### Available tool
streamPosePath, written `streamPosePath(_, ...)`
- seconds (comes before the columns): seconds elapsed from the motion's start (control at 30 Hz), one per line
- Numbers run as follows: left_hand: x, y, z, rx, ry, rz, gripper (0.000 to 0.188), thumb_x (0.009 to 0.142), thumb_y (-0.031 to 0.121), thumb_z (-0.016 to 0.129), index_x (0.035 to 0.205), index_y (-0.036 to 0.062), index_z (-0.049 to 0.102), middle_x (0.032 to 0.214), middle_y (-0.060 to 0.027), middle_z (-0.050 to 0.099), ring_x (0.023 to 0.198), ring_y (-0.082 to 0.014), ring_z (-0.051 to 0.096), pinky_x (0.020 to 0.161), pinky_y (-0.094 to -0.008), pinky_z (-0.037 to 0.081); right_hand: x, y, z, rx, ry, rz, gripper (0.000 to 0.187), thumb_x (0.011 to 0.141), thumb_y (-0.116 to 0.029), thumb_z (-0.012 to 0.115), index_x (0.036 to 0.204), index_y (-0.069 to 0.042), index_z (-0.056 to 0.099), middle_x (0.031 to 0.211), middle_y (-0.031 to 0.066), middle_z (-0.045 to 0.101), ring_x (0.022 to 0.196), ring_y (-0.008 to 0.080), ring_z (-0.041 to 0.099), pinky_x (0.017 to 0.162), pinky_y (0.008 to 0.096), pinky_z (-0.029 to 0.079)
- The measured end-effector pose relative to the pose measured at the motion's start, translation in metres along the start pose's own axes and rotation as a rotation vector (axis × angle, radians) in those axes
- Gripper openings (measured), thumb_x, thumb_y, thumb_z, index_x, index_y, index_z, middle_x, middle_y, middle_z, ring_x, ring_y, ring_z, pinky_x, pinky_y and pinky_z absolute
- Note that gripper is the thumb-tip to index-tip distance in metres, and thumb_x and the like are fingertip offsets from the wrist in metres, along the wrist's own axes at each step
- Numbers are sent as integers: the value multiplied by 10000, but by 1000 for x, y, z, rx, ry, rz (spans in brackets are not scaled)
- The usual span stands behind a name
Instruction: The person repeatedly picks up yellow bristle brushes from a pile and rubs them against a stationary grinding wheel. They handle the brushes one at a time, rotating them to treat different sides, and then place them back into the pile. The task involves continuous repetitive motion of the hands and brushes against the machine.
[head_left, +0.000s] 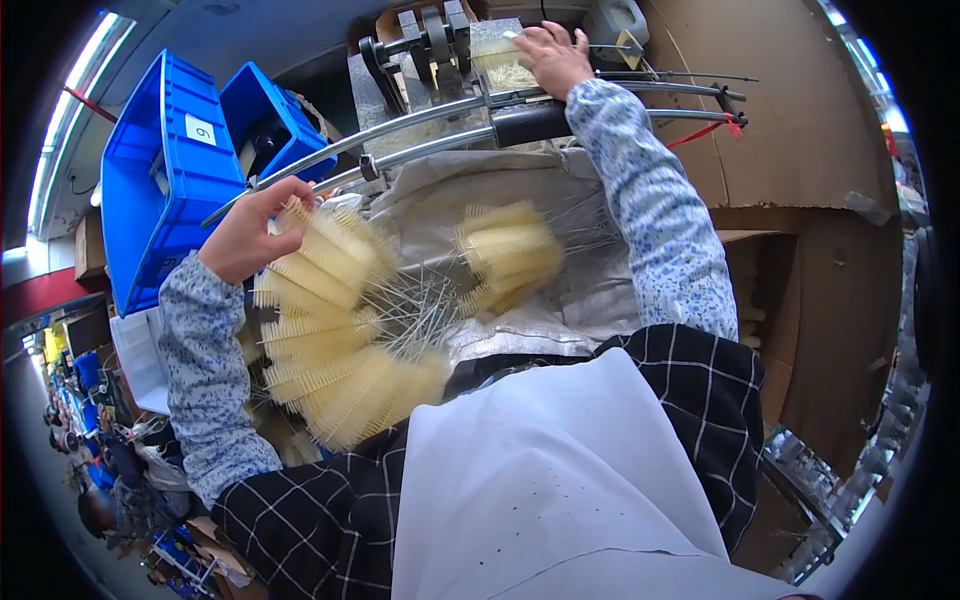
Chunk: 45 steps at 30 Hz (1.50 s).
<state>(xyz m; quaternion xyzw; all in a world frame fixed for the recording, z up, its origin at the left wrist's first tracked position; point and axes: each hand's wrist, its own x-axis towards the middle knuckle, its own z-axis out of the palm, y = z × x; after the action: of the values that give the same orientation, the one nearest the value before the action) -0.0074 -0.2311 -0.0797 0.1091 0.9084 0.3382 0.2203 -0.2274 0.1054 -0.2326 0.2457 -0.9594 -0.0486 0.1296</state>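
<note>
Where yellow brushes (pixel 320 345) fan about the whitish sack (pixel 430 190), left hand (pixel 262 230) curls half-open at their upper edge; cannot tell whether its grip pinches one. Right hand (pixel 553 62) spread at metal machine (pixel 438 42), hold unclear. Brushes likely light, springy; take by wire stems (pixel 415 312).
</note>
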Motion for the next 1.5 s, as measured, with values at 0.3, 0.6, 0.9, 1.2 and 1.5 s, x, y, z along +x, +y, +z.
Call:
streamPosePath(0.3, -19, -9, -10, -199, 211, 59, 206, 710, 99, 535, 905, 52, 487, 848, -7, 481, 827, -94, 442, 819, -255, 343, -29, 34, 7, 274, 102, 296, 370, 769, -293, 568, 1115, -164, 545, 1042, 26, 571, 1006, 208, 490, 835, 406, 316)
streamPosePath(0.6, -31, 7, -24, -209, 278, 98, 233, 725, 106, 537, 943, 48, 483, 860, -5, 476, 860, -98, 458, 844, -262, 348, -21, -4, 6, 381, 185, 239, 302, 733, -126, 536, 1029, -100, 588, 1040, 52, 588, 939, 218, 563, 789, 411, 376)
streamPosePath(0.9, -32, 14, -19, -203, 264, 73, 245, 720, 148, 533, 942, 60, 485, 837, -5, 472, 821, -97, 457, 811, -262, 363, -7, -83, -18, 343, 51, 268, 253, 746, -132, 522, 989, -109, 586, 956, 34, 600, 891, 212, 573, 780, 421, 372)
streamPosePath(1.2, -17, 25, -15, -192, 215, 116, 259, 713, 172, 565, 938, 67, 491, 842, -17, 492, 837, -120, 482, 845, -295, 361, 0, -112, -22, 376, 34, 264, 259, 753, -138, 517, 1001, -95, 580, 973, 39, 592, 937, 208, 551, 810, 404, 333)
streamPosePath(1.5, -19, 24, -13, -177, 254, 159, 237, 751, 129, 554, 965, 62, 479, 886, -18, 485, 873, -116, 482, 859, -281, 359, -10, -60, -17, 319, 63, 254, 225, 761, -127, 510, 969, -145, 595, 928, 23, 605, 873, 185, 579, 785, 416, 336)
